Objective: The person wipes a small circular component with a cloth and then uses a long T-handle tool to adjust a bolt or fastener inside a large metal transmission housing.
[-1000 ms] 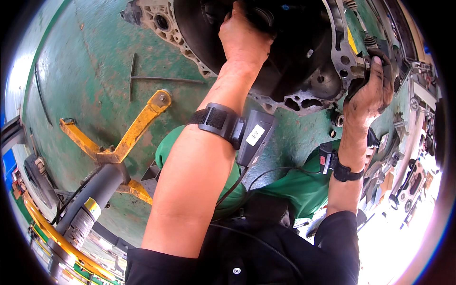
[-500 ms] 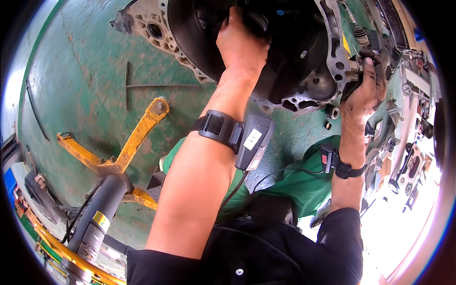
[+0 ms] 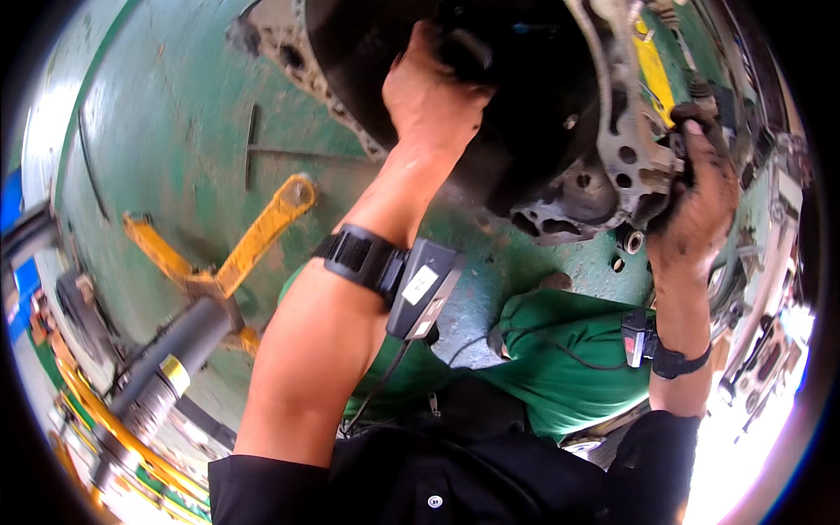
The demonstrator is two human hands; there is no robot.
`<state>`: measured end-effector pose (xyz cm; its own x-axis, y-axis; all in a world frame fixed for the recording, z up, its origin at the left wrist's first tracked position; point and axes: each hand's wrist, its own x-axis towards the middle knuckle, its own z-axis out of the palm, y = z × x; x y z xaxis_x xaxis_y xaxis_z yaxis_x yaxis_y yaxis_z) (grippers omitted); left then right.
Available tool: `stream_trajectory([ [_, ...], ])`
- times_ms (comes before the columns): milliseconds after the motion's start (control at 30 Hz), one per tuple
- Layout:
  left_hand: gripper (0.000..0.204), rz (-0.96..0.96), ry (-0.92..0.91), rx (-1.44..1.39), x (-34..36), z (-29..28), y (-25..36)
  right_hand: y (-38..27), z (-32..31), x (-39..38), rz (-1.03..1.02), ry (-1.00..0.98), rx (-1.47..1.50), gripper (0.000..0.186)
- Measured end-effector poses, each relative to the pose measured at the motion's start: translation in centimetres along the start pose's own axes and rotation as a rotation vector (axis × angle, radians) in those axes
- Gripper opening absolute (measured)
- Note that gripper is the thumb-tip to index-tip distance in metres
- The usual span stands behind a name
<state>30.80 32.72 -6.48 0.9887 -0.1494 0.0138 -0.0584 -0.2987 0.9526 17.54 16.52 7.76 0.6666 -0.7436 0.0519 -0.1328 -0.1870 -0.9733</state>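
A large metal gearbox housing point(image 3: 649, 164), its bell-shaped cavity dark inside, takes up the top of the head view. Reaching into that cavity, my left hand point(image 3: 433, 96) is closed near the round dark part point(image 3: 471, 52) at its centre. The fingertips are hidden, so what they grip does not show clearly. My right hand point(image 3: 704, 197), blackened with grease, is wrapped round the right outer edge of the housing, thumb on top. Two small ring-shaped parts, a bearing point(image 3: 629, 238) and a smaller ring point(image 3: 618, 263), lie on the floor below that edge.
To the left stands a yellow lifting arm point(image 3: 262, 236) on a grey cylinder point(image 3: 188, 337). A T-shaped metal bar point(image 3: 249, 149) lies on the green floor point(image 3: 175, 114). A yellow piece point(image 3: 652, 66) and a drive shaft point(image 3: 691, 61) are at upper right, with metal parts point(image 3: 766, 359) farther right.
The view has shifted, and the housing appears tilted and moved slightly. My left hand has turned a little inside the cavity; my right hand stays on the edge.
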Motion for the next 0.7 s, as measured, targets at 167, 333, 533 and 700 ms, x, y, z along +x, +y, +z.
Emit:
stream_trajectory([
  [167,0.062,0.059,0.107,0.187,-1.2,-0.9,0.9,-0.7,0.0,0.0,0.215,-0.034,0.204,0.025],
  [333,0.060,0.108,0.127,0.228,-1.2,-1.0,1.1,2.2,-2.1,3.2,0.287,-0.114,0.566,0.025],
  [533,0.050,0.123,0.120,0.163,-1.2,-0.9,1.9,6.1,-1.4,5.5,0.112,-0.005,0.115,0.030],
  [700,0.046,0.301,0.175,0.115,-1.1,-1.4,1.6,9.4,-4.7,8.3,-0.465,-0.436,-0.325,0.039],
])
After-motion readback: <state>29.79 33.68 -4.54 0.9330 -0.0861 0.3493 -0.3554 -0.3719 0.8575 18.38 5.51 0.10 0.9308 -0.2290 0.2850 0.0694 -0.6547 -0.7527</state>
